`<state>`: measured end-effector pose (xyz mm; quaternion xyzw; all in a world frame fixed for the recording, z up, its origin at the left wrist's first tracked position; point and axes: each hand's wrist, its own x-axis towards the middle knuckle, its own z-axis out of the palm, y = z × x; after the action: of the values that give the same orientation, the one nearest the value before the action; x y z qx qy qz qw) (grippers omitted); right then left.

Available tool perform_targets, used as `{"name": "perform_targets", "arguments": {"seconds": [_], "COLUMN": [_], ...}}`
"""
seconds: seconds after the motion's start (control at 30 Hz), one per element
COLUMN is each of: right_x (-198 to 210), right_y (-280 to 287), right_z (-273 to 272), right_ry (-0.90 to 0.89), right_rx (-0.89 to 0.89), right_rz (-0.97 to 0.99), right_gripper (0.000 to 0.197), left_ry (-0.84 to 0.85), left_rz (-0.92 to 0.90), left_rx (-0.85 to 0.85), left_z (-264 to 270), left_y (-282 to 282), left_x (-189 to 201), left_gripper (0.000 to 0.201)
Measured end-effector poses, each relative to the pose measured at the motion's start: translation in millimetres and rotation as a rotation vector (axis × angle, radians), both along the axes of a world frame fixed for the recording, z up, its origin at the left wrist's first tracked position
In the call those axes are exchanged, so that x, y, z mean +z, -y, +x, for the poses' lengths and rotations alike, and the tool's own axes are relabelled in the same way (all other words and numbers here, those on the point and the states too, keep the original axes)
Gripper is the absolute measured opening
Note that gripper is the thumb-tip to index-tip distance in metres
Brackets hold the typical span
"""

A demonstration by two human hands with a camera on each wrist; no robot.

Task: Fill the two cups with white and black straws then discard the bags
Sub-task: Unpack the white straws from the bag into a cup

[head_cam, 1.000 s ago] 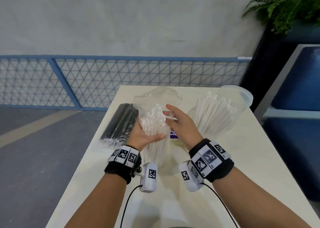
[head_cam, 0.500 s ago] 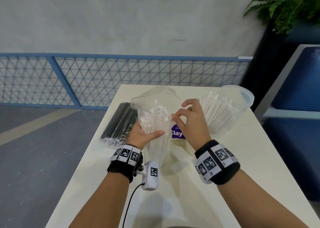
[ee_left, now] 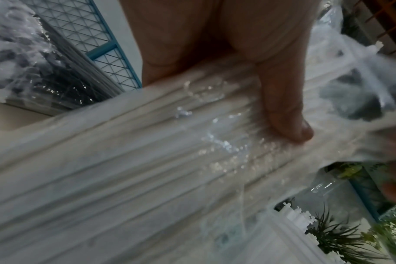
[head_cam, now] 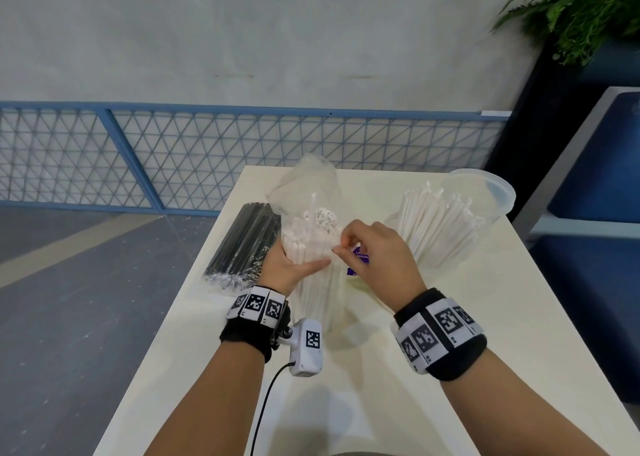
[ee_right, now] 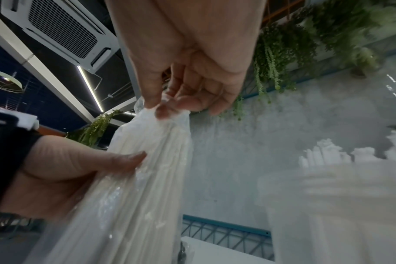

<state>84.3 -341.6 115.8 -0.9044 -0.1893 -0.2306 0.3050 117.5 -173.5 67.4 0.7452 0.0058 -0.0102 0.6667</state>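
Observation:
An open clear bag of white straws (head_cam: 315, 234) stands upright on the white table (head_cam: 450, 351). My left hand (head_cam: 291, 265) grips it round the middle, and in the left wrist view the thumb (ee_left: 289, 125) presses on the bag (ee_left: 147, 160). My right hand (head_cam: 346, 244) pinches the plastic (ee_right: 136, 178) near the straw tops between thumb and fingers (ee_right: 161, 107). A sealed bag of black straws (head_cam: 242, 247) lies flat to the left. To the right white straws (head_cam: 440, 227) lean in a clear cup, with a second clear cup (head_cam: 491, 192) behind them.
A purple label (head_cam: 360, 261) shows between my right hand and the cup. The table's left edge drops to a grey floor. A blue mesh fence (head_cam: 173, 157) runs behind, with a blue bench (head_cam: 588, 247) and a plant (head_cam: 588, 8) on the right.
My right hand lifted off the bag's mouth, drew back to the right, then came back and pinched the plastic. The left hand kept its hold on the bag.

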Motion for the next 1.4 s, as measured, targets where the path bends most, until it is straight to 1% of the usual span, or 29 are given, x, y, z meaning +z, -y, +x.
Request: {"name": "perform_targets", "arguments": {"seconds": [0.07, 0.1, 0.13, 0.2, 0.27, 0.3, 0.33, 0.4, 0.47, 0.5, 0.6, 0.67, 0.8, 0.93, 1.03, 1.1, 1.13, 1.17, 1.27, 1.33, 1.4], "right_x": [-3.9, -4.2, -3.4, 0.1, 1.4, 1.6, 2.1, 1.4, 1.0, 1.0, 1.0, -2.6, -20.1, -39.0, -43.4, -46.8, -48.9, -49.5, -48.9, -45.9, -41.6], "right_y": [2.7, 3.1, 3.8, 4.6, 4.8, 4.1, 2.7, -1.1, -4.9, -6.3, -6.8, -6.5, -12.4, -18.4, -19.5, -21.8, -23.5, -25.3, -28.1, -28.4, -27.9], "right_z": [1.3, 2.7, 4.3, 9.0, 12.9, 13.4, 12.7, 11.6, 14.1, 16.7, 22.4, 23.8, 25.0, 26.4, 24.5, 21.6, 19.7, 17.6, 19.9, 24.6, 27.5], "right_ry": [-0.021, -0.07, -0.144, -0.29, -0.372, -0.371, -0.342, -0.262, -0.232, -0.254, -0.407, -0.442, -0.358, -0.373, -0.385, -0.365, -0.354, -0.35, -0.364, -0.372, -0.367], "right_rx": [-0.103, -0.136, -0.154, -0.175, -0.176, -0.151, -0.115, -0.052, -0.049, -0.064, -0.082, -0.066, -0.094, -0.104, -0.086, -0.121, -0.14, -0.162, -0.212, -0.197, -0.184], "right_rz": [-0.063, -0.097, -0.112, -0.06, -0.004, 0.027, 0.07, 0.168, 0.183, 0.167, 0.18, 0.219, 0.364, 0.334, 0.36, 0.443, 0.522, 0.607, 0.801, 0.879, 0.923], "right_gripper": [0.037, 0.042, 0.04, 0.03, 0.026, 0.026, 0.03, 0.048, 0.056, 0.059, 0.069, 0.069, 0.06, 0.049, 0.047, 0.038, 0.033, 0.033, 0.042, 0.046, 0.055], "left_ry": [0.006, 0.015, 0.015, 0.003, -0.015, -0.022, -0.028, -0.027, -0.026, -0.025, -0.021, -0.019, -0.025, -0.016, -0.007, -0.004, -0.003, 0.002, -0.003, -0.003, -0.003], "left_rz": [-0.011, -0.001, 0.014, 0.025, 0.002, -0.019, -0.036, -0.051, -0.07, -0.08, -0.081, -0.083, -0.069, -0.039, -0.027, -0.013, 0.001, 0.012, 0.025, 0.024, 0.024], "left_rx": [0.003, -0.007, -0.019, -0.039, -0.035, -0.039, -0.054, -0.089, -0.108, -0.107, -0.093, -0.086, -0.095, -0.087, -0.09, -0.101, -0.105, -0.108, -0.098, -0.088, -0.082], "left_z": [1.6, 1.7, 2.0, 2.8, 4.6, 5.1, 4.7, 3.2, 2.6, 2.6, 3.9, 5.0, 7.2, 8.1, 6.1, 4.6, 3.7, 3.0, 1.3, 0.1, -0.2], "left_y": [0.5, 1.9, 2.8, 4.4, 4.3, 3.9, 3.5, 4.1, 5.2, 6.1, 6.4, 5.6, 4.3, 2.9, 4.8, 7.3, 8.8, 10.2, 13.9, 15.4, 16.3], "left_x": [-2.6, -3.5, -4.7, -7.1, -8.9, -9.4, -8.9, -8.0, -9.5, -10.3, -13.7, -16.2, -18.4, -18.0, -15.6, -13.6, -12.2, -11.3, -9.0, -7.6, -6.6], "left_gripper": [0.071, 0.072, 0.074, 0.077, 0.068, 0.063, 0.06, 0.059, 0.059, 0.059, 0.059, 0.063, 0.07, 0.07, 0.073, 0.075, 0.076, 0.078, 0.085, 0.084, 0.078]}}
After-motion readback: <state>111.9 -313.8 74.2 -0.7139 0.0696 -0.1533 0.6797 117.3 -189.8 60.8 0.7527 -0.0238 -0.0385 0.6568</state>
